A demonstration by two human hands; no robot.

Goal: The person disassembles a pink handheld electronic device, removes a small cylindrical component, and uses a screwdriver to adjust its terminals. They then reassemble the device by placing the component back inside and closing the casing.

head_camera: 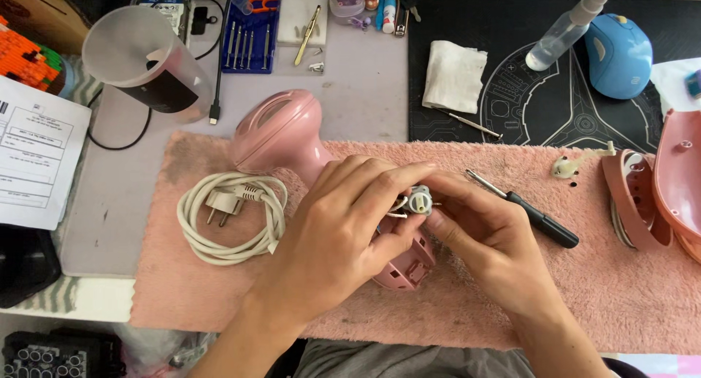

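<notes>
Landmark = pink towel, spread over the desk.

Centre of towel: pink appliance body, bulb end toward far edge of towel, narrow end toward the person; long axis runs far-left to near-right. Lower open end shows under the hands.

Small round grey part, w/ thin white wires on its left side, sits at the narrow end of the body, right btwn both hands' fingertips.

Left hand: fingers curled over the body, thumb + forefinger closed on the grey part from the left. Right hand: fingertips pinched on same part from the right. Both about equally near; both touching it.

Counts, rel. to towel:
- 1 white power cord, coiled, plug inside coil, left part of towel.
- 1 black-handled screwdriver, right of hands, tip pointing far-left.
- 1 small white piece, far-right part.
- 2 pink shell halves, right edge, nested.
- Beyond far edge: 1 clear cup, 1 blue precision driver set, 1 folded white cloth, 1 spray bottle, 1 blue mouse.
</notes>
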